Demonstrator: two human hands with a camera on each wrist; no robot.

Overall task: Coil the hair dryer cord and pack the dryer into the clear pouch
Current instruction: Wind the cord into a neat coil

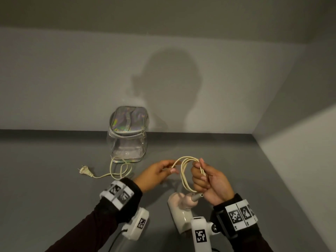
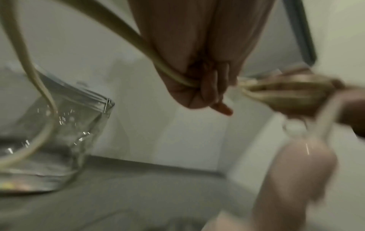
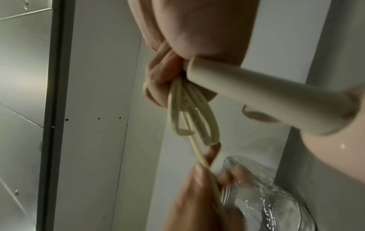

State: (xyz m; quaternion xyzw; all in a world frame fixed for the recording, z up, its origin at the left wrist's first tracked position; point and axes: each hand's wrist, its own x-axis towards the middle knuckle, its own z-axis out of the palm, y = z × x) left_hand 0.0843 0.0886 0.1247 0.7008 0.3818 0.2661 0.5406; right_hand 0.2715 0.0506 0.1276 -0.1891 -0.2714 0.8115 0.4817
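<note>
- Resting nearest on the table [image 1: 54, 179]: hair dryer [image 1: 179, 213].
- Clamped in right hand [image 1: 209, 182] fingers: gathered cord [image 1: 183, 171] loops, kept from springing apart.
- Pinched by left hand [image 1: 154, 173] fingers: next loop.
- Waiting behind: clear pouch [image 1: 128, 133].

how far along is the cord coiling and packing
Partly done: a few loops of cord are gathered in the right hand. In hand: the left hand pinches the next stretch. Left: the slack and plug lie on the table, and the hair dryer is outside the clear pouch.

place: bare recording booth | evidence: plain grey walls [image 1: 72, 79], grey tabletop [image 1: 54, 179]
</note>
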